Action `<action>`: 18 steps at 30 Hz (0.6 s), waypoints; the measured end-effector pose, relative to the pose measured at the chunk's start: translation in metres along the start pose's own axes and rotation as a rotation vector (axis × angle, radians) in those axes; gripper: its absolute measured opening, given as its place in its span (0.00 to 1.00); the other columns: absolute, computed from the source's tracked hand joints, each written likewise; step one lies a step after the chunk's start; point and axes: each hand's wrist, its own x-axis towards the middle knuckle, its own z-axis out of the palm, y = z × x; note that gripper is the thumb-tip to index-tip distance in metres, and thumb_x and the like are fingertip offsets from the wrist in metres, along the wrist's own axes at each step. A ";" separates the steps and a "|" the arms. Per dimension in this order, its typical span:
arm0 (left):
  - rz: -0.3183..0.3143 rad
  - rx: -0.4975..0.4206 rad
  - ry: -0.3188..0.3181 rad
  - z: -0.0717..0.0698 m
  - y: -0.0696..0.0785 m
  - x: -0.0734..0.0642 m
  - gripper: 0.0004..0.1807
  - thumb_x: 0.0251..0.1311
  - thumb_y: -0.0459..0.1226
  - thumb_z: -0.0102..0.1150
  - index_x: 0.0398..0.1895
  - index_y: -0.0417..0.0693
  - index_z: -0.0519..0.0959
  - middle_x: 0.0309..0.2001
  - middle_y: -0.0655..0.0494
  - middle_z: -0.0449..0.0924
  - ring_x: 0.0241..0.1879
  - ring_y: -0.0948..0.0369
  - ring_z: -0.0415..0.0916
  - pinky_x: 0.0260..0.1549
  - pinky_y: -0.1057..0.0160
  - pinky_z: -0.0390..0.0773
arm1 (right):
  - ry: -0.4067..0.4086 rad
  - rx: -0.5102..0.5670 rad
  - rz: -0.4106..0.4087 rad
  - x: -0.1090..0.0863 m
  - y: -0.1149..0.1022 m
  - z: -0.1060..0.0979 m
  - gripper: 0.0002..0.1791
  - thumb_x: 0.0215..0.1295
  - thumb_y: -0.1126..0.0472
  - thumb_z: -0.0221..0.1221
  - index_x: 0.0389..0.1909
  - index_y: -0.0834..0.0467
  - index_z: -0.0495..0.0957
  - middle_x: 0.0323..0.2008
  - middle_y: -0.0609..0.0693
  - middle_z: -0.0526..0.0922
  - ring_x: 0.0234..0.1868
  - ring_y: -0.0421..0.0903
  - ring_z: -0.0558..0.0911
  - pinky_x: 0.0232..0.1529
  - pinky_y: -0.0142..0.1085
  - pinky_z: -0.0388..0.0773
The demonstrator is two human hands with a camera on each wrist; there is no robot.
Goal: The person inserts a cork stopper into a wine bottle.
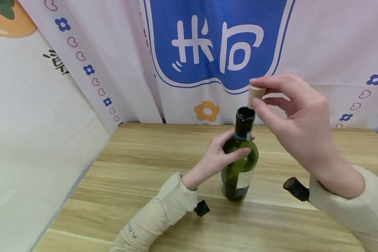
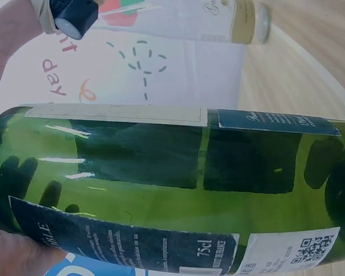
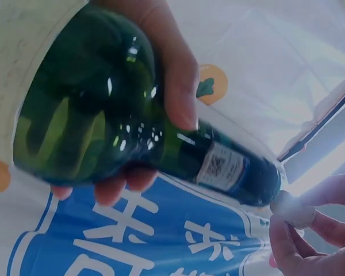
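A green glass wine bottle (image 1: 239, 168) stands upright on the wooden table, its dark neck pointing up and its mouth uncorked. My left hand (image 1: 218, 154) grips it around the shoulder, just below the neck; fingers show through the glass in the left wrist view. Between thumb and fingertips, my right hand (image 1: 302, 112) pinches a pale cork (image 1: 256, 95) at the bottle's mouth. In the right wrist view the cork (image 3: 293, 210) meets the rim; whether any of it sits inside is unclear. Labels (image 2: 132, 238) cover parts of the bottle's body.
The wooden table (image 1: 119, 182) ends at a printed cloth backdrop (image 1: 129, 63) behind the bottle. A clear bottle with a gold label (image 2: 241, 20) appears at the top of the left wrist view. Black wrist cameras (image 1: 296, 189) stick out from both cream sleeves.
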 end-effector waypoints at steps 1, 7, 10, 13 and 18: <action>0.004 0.000 0.001 0.000 0.000 0.000 0.20 0.57 0.28 0.56 0.54 0.41 0.71 0.50 0.47 0.77 0.49 0.65 0.72 0.48 0.63 0.73 | -0.007 0.005 -0.007 0.000 -0.001 0.002 0.16 0.52 0.79 0.57 0.43 0.66 0.79 0.38 0.59 0.78 0.40 0.51 0.78 0.43 0.35 0.78; 0.018 -0.009 0.001 0.000 0.000 0.000 0.19 0.57 0.28 0.56 0.53 0.39 0.71 0.49 0.45 0.77 0.49 0.65 0.72 0.49 0.61 0.72 | -0.053 -0.054 -0.012 -0.002 -0.001 0.007 0.15 0.52 0.79 0.56 0.43 0.69 0.78 0.38 0.58 0.78 0.39 0.49 0.78 0.42 0.33 0.78; 0.024 -0.010 0.003 0.000 0.000 0.001 0.19 0.57 0.27 0.56 0.53 0.37 0.71 0.48 0.44 0.77 0.49 0.65 0.72 0.49 0.62 0.72 | -0.056 -0.093 -0.024 -0.003 -0.001 0.009 0.13 0.51 0.79 0.57 0.40 0.71 0.78 0.38 0.58 0.78 0.40 0.47 0.78 0.42 0.31 0.77; 0.030 -0.008 0.008 0.000 -0.001 0.001 0.19 0.56 0.27 0.56 0.52 0.37 0.71 0.48 0.41 0.77 0.48 0.65 0.73 0.49 0.63 0.72 | -0.057 -0.129 -0.031 -0.003 -0.003 0.010 0.11 0.50 0.79 0.58 0.36 0.72 0.78 0.38 0.60 0.78 0.40 0.45 0.78 0.42 0.29 0.77; 0.035 0.000 0.008 0.000 -0.002 0.001 0.19 0.56 0.27 0.56 0.52 0.37 0.71 0.48 0.41 0.77 0.48 0.65 0.73 0.49 0.63 0.72 | -0.054 -0.146 -0.013 -0.005 -0.003 0.010 0.10 0.49 0.79 0.60 0.34 0.71 0.79 0.37 0.59 0.79 0.42 0.44 0.78 0.43 0.27 0.76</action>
